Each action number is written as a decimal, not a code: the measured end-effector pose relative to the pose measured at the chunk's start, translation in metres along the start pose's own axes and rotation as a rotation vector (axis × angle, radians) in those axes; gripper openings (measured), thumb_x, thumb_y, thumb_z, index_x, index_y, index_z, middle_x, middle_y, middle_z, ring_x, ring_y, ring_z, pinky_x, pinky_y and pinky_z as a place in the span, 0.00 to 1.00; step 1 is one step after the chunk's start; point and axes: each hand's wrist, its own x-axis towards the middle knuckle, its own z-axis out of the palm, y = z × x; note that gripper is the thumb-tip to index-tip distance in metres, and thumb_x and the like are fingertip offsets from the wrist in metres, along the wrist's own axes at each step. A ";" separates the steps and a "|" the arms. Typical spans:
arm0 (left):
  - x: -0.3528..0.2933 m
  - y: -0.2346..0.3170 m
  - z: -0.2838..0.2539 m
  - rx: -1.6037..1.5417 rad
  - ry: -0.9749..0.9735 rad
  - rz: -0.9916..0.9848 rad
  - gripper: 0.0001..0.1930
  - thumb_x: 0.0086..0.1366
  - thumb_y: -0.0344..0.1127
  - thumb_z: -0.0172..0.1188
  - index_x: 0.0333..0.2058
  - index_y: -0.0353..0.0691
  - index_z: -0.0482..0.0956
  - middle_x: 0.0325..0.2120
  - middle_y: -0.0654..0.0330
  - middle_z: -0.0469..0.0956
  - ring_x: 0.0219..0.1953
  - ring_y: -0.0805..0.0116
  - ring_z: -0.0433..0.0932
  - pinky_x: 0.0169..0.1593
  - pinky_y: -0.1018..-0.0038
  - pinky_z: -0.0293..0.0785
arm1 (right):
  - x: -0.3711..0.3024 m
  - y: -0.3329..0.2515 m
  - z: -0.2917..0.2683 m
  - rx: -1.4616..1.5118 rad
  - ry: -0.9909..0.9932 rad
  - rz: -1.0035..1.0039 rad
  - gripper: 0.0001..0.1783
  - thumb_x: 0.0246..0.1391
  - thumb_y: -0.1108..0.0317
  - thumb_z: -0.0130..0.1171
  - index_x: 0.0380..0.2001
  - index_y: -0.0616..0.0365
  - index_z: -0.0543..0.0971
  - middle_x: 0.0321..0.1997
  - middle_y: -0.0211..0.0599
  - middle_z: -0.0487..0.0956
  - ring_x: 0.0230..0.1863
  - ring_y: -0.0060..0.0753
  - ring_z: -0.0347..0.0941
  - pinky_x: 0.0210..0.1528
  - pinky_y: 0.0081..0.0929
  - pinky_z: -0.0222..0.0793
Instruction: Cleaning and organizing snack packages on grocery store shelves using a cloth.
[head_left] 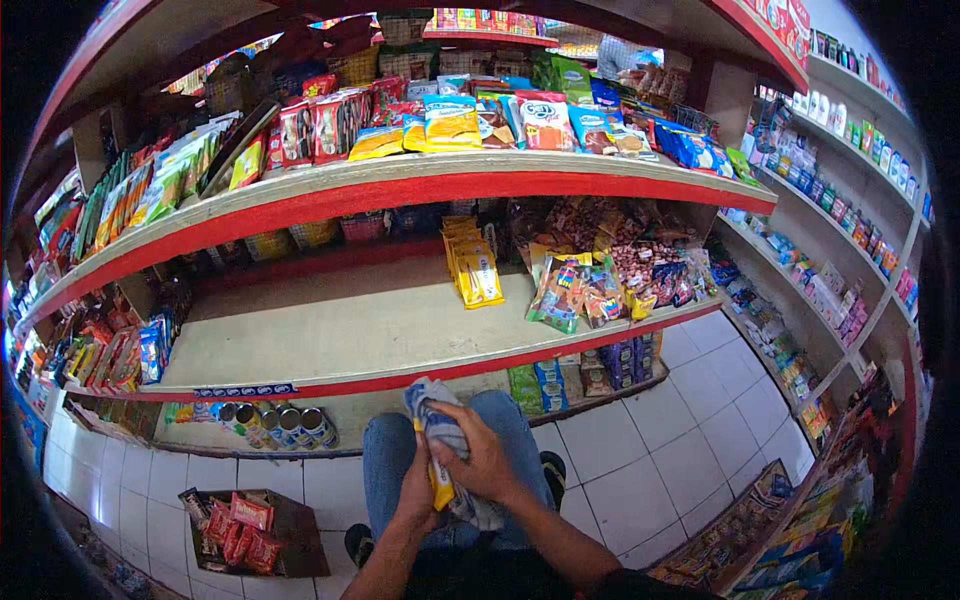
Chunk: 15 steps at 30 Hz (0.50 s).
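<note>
Above my lap, my left hand is closed around a yellow packet, most of which is hidden by fingers and cloth. My right hand grips a bunched grey-blue and white cloth and presses it against the packet. Part of the cloth sticks up past the fingers, and another part hangs below the right palm. A row of similar yellow packets stands on the middle shelf in front of me.
Colourful snack packs crowd the middle shelf's right end. Packed biscuits line the upper shelf with its red edge. Several cans stand low down. A box of red packets sits on the tiled floor at left.
</note>
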 end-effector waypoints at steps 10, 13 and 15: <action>0.001 0.006 0.002 -0.032 -0.021 -0.020 0.29 0.70 0.62 0.42 0.55 0.43 0.68 0.41 0.61 0.75 0.41 0.67 0.77 0.44 0.69 0.76 | -0.009 0.018 0.007 -0.211 0.118 -0.276 0.27 0.56 0.59 0.60 0.56 0.58 0.70 0.53 0.51 0.74 0.54 0.52 0.71 0.58 0.42 0.64; 0.002 0.009 -0.002 -0.108 -0.086 0.044 0.28 0.70 0.60 0.43 0.56 0.44 0.68 0.46 0.61 0.76 0.46 0.66 0.77 0.47 0.68 0.77 | -0.006 0.022 0.003 -0.174 0.153 -0.060 0.27 0.56 0.58 0.60 0.56 0.57 0.70 0.54 0.49 0.74 0.55 0.53 0.70 0.59 0.46 0.63; 0.009 0.003 -0.008 -0.120 -0.052 0.020 0.28 0.71 0.60 0.42 0.55 0.43 0.68 0.43 0.61 0.76 0.44 0.66 0.77 0.44 0.69 0.77 | -0.015 0.017 0.007 -0.164 0.142 -0.096 0.27 0.56 0.57 0.61 0.56 0.57 0.70 0.56 0.48 0.73 0.56 0.52 0.70 0.59 0.45 0.64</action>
